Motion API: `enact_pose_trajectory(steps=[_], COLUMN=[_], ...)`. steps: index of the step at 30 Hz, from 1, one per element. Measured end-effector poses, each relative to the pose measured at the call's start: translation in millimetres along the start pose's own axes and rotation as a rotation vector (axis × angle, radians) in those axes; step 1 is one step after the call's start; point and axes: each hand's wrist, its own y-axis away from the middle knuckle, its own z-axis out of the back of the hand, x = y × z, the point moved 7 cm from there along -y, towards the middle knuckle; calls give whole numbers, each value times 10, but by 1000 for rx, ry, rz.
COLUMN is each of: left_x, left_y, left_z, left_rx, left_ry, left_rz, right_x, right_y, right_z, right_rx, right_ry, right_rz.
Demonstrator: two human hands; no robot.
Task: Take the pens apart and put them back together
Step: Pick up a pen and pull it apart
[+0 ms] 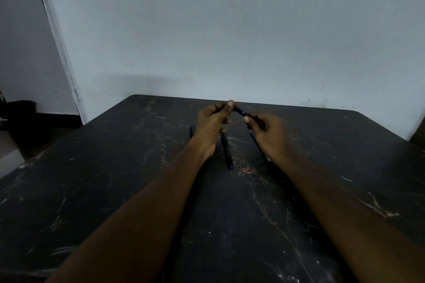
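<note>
Both hands are holding one pen above the bench: left hand and right hand grips clamping its ends. Another pen is lying between the wrists.

A dark marble-patterned table is standing against a pale blue-grey wall. Dim light is falling across the room. A white corner edge is running down at the left.
</note>
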Motion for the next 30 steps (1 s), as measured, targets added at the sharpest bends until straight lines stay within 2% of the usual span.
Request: enact_pose_trajectory(steps=[6,11,17,25,30], left_x=[21,-43,-41,-74,-98], left_y=[-7,26,36,59,36], left_z=[-60,-89,2,-24,79], left_rx=[51,110,-26,-35,-102], left_ry=[51,6,-65,-19,8], left_rz=[44,-7,-15,-16,-14], right_x=[9,0,55,37,-31], right_y=[4,6,12,20,6], right_z=[30,37,32,36,58], right_rx=[-29,-28,-15,-29,-44], right_ry=[22,41,47,71,73], right_rz=[30,10,19,15,1])
